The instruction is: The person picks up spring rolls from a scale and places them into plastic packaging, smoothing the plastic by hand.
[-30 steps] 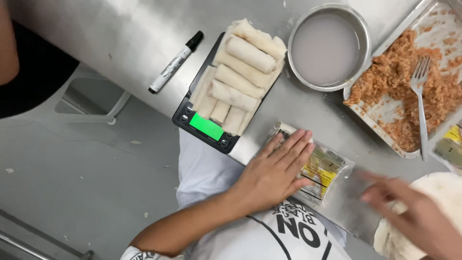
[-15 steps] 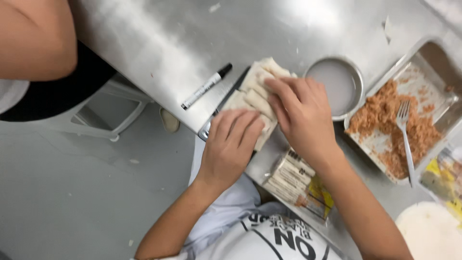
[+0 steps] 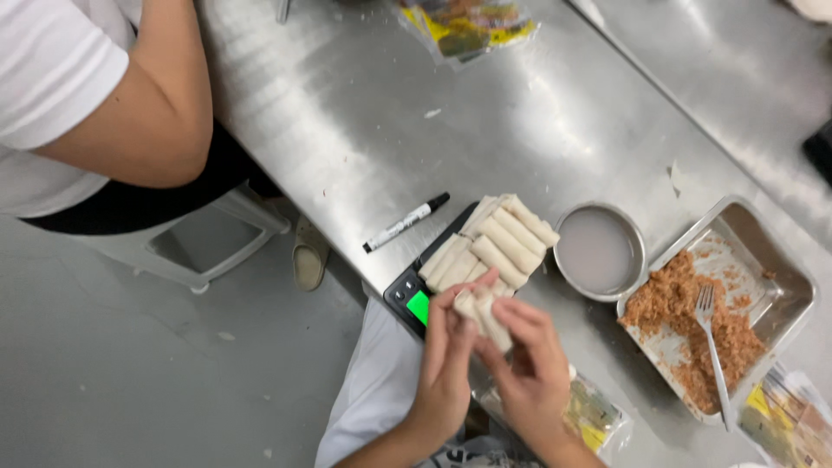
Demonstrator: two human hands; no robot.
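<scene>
Pale rolls (image 3: 482, 314) held over the scale (image 3: 414, 303).
Left hand (image 3: 446, 364) and right hand (image 3: 529, 364) jointly grip them; a stacked batch (image 3: 496, 243) already rests there. Filling (image 3: 693, 325) remains in the tray (image 3: 802, 286) on the bench (image 3: 347, 113).

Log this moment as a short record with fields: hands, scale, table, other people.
hands: left hand and right hand together hold a few pale rolls just above the scale's near end
scale: black scale with lit green display, stacked rolls on it
table: steel table with marker, round bowl of cloudy liquid, tray of filling with fork
other people: bare arm at upper left
</scene>
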